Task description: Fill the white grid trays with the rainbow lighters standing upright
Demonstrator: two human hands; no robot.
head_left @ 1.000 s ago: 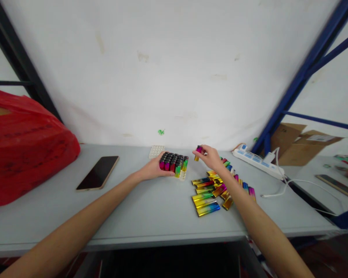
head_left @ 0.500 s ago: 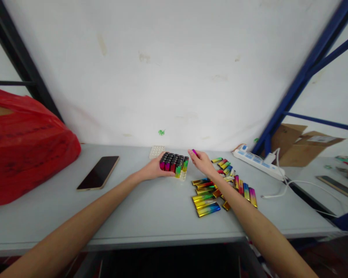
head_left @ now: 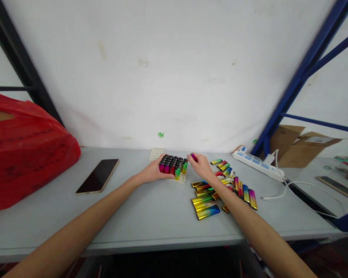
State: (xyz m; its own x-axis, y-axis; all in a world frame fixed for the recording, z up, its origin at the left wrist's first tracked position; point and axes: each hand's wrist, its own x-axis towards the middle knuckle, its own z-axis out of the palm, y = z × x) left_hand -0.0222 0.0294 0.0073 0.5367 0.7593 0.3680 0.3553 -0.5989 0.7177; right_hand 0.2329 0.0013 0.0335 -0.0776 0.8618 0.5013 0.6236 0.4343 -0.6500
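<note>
Several metallic lighters [head_left: 171,164] with dark tops stand upright, packed in rows in a pale plastic tray [head_left: 183,178]. My left hand [head_left: 154,170] is wrapped around the left side of this block, thumb along the near face and fingers behind. Just right of the tray, my right hand [head_left: 201,166] pinches a purple lighter [head_left: 193,157], most of it hidden by the fingers. Under and around my right forearm lies a loose pile of gold, blue, green and pink lighters [head_left: 207,212].
A second pale tray [head_left: 156,154] lies behind the block near the wall. To the left are a phone [head_left: 98,176] and a red plastic bag [head_left: 31,154]. A white power strip [head_left: 258,165] with cables and a cardboard box [head_left: 304,148] are at the right.
The view has tilted slightly, so things sit a little lower. My right hand keeps its pinch on the purple lighter, whose end shows a bit differently. My left hand still holds the block.
</note>
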